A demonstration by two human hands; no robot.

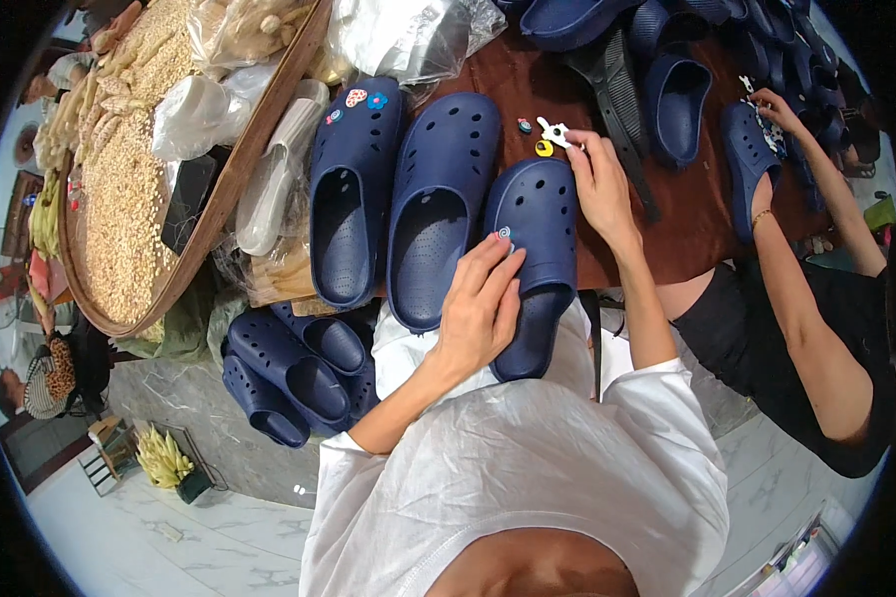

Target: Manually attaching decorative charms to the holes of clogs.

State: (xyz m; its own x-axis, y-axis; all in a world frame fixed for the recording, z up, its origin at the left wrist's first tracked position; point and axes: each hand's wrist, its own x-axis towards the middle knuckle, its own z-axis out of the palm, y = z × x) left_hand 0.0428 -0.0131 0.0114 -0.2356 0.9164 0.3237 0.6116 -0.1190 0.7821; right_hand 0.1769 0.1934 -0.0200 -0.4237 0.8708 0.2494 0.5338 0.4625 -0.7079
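A navy blue clog (534,214) with holes in its toe lies before me, heel toward my lap. My left hand (476,303) holds its left side, fingertips beside a small round swirl charm (504,233) and thumb near the foot opening. Beyond the toe, my right hand (604,184) is closed at the fingertips on a white figure-shaped charm (551,131). A yellow-and-black round charm (544,148) and a tiny blue-and-red charm (525,126) lie near it. To the left are a bare clog (440,199) and a clog with several charms (356,189).
A woven tray (239,184) of pale kernels stands at left, with a dark phone (191,199) on it. More clogs (304,373) are piled below left, others (678,104) at back right. At right, another person's hand (782,109) works on a clog (750,164).
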